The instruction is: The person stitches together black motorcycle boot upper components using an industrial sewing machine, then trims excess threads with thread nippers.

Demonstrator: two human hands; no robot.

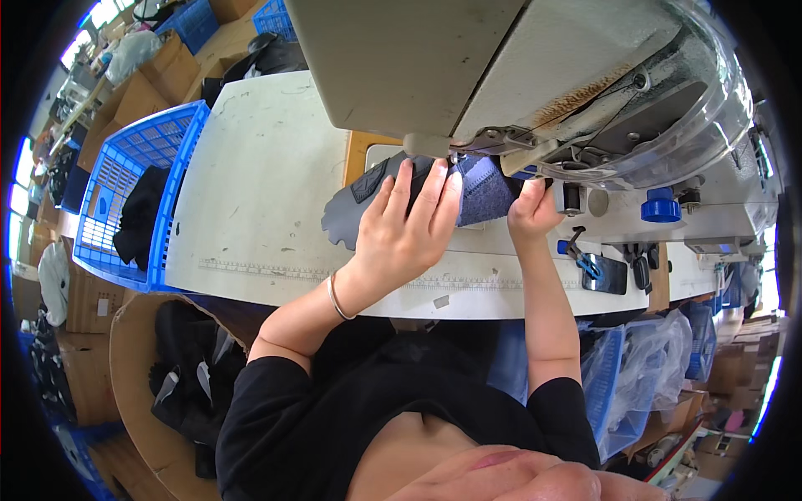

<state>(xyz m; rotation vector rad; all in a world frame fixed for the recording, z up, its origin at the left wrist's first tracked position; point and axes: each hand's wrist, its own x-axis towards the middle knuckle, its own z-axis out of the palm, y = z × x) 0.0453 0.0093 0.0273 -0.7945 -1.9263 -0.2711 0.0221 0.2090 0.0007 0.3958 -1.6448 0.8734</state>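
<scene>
A flat grey piece of material with a scalloped left end and a darker raised patch lies under the sewing machine's head. It appears joined to a blue, denim-like section at its right. My left hand lies on the piece, fingers stretched and a little apart, tips close to the needle area. My right hand is closed at the right end of the work, thumb up, gripping its edge. The machine head hides the far part of the piece, and the needle point is hard to make out.
A blue plastic basket with dark cloth stands left of the white table. Below it is a cardboard drum of black pieces. Blue-handled snips and a phone lie at right, near a blue round cap.
</scene>
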